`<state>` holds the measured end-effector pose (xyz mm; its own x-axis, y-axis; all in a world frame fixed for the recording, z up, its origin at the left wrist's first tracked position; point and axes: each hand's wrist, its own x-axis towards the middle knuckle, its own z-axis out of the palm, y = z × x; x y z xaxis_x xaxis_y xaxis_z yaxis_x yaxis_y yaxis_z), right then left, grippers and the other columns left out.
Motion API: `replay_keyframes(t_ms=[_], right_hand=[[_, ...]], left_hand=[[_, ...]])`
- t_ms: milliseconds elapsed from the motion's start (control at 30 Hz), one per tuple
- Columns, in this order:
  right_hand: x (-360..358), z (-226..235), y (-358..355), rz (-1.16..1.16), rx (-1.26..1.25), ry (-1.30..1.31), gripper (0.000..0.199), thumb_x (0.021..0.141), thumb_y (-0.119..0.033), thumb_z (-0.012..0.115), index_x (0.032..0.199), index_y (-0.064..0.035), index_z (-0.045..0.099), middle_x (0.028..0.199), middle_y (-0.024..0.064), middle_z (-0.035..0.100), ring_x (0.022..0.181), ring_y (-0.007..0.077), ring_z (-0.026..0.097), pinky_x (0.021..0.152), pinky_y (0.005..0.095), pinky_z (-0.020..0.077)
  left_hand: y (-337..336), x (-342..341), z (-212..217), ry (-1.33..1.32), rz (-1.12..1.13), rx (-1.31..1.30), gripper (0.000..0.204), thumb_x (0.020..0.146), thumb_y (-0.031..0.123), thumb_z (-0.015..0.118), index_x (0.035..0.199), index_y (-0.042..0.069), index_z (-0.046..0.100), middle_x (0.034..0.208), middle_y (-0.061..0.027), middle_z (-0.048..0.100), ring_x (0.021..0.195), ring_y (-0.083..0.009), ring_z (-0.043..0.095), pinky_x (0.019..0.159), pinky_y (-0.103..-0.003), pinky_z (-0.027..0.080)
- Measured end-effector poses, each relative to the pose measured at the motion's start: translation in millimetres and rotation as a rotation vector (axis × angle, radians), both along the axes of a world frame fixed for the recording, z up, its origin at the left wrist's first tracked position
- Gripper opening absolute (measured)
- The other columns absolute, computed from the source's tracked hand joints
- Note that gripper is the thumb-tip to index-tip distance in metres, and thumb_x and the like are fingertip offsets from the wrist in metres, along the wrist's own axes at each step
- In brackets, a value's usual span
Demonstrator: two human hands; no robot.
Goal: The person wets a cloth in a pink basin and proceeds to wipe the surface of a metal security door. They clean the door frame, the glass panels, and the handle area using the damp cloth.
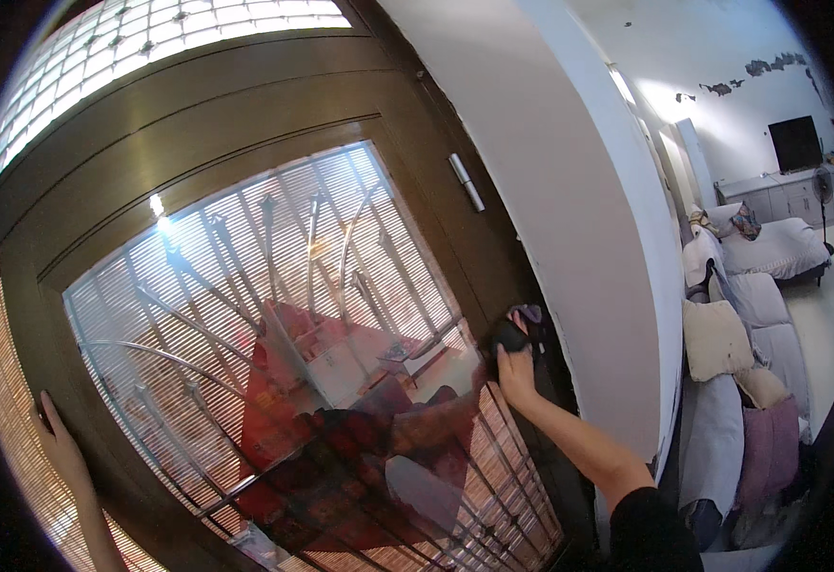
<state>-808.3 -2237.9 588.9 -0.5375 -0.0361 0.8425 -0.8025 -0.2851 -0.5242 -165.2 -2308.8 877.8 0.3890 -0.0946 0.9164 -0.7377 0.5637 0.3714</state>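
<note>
A dark brown wooden door [245,124] with a large ribbed glass pane [274,305] fills the view. My right hand [514,367] presses a dark cloth [517,329] against the door frame at the pane's right edge. My left hand [60,448] rests flat with fingers spread on the brown frame at the left side of the door. The glass reflects reddish shapes and a figure.
A white wall [569,191] stands right of the door, with a metal hinge [467,181] near it. Beyond lies a sofa [751,334] with several cushions, a grey cabinet [789,195] and a black screen [796,143]. A glass-block window [150,38] sits above the door.
</note>
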Motion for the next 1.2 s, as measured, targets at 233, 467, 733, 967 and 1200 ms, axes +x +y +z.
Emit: replay_keyframes(t_ms=[233, 467, 733, 967, 1200], right_hand=[[-32, 185, -3, -0.107, -0.126, 0.276, 0.048, 0.089, -0.019, 0.044, 0.132, 0.0018, 0.036, 0.143, 0.0211, 0.026, 0.131, 0.0366, 0.025, 0.105, 0.0438, 0.0228], [-44, 107, -17, -0.163, -0.012, -0.237, 0.040, 0.091, -0.020, 0.040, 0.120, 0.0053, 0.048, 0.130, 0.0254, 0.042, 0.118, 0.0398, 0.040, 0.099, 0.0434, 0.0313], [115, 191, 7, 0.266, -0.260, -0.145, 0.027, 0.077, -0.011, 0.056, 0.100, 0.0030, 0.054, 0.089, 0.0233, 0.060, 0.085, 0.0411, 0.056, 0.071, 0.0457, 0.0459], [300, 92, 13, 0.679, 0.081, 1.117, 0.056, 0.081, -0.011, 0.044, 0.136, -0.0043, 0.034, 0.124, 0.0222, 0.044, 0.107, 0.0329, 0.048, 0.102, 0.0482, 0.0273], [138, 83, 14, 0.076, 0.191, 0.557, 0.057, 0.067, -0.006, 0.049, 0.124, -0.0064, 0.049, 0.126, 0.0199, 0.047, 0.114, 0.0357, 0.045, 0.090, 0.0506, 0.0344]], left_hand=[[-17, 22, 1, -0.094, 0.104, 0.027, 0.076, 0.090, 0.058, 0.036, 0.139, 0.000, 0.027, 0.140, -0.0216, 0.031, 0.126, -0.0349, 0.037, 0.102, -0.040, 0.033], [12, 1, -3, -0.046, 0.127, 0.031, 0.075, 0.090, 0.057, 0.034, 0.138, -0.001, 0.027, 0.141, -0.0223, 0.030, 0.128, -0.0350, 0.034, 0.104, -0.040, 0.030], [6, -4, -2, 0.014, 0.124, 0.051, 0.077, 0.091, 0.056, 0.033, 0.137, -0.006, 0.027, 0.137, -0.0249, 0.035, 0.126, -0.0354, 0.037, 0.103, -0.038, 0.030], [0, -13, -2, -0.015, -0.061, -0.061, 0.073, 0.091, 0.053, 0.040, 0.133, -0.007, 0.033, 0.130, -0.0248, 0.042, 0.117, -0.0346, 0.045, 0.099, -0.036, 0.034], [6, 13, -7, -0.053, -0.007, -0.062, 0.067, 0.092, 0.049, 0.041, 0.130, -0.006, 0.038, 0.121, -0.0236, 0.048, 0.107, -0.0340, 0.050, 0.093, -0.036, 0.039]])
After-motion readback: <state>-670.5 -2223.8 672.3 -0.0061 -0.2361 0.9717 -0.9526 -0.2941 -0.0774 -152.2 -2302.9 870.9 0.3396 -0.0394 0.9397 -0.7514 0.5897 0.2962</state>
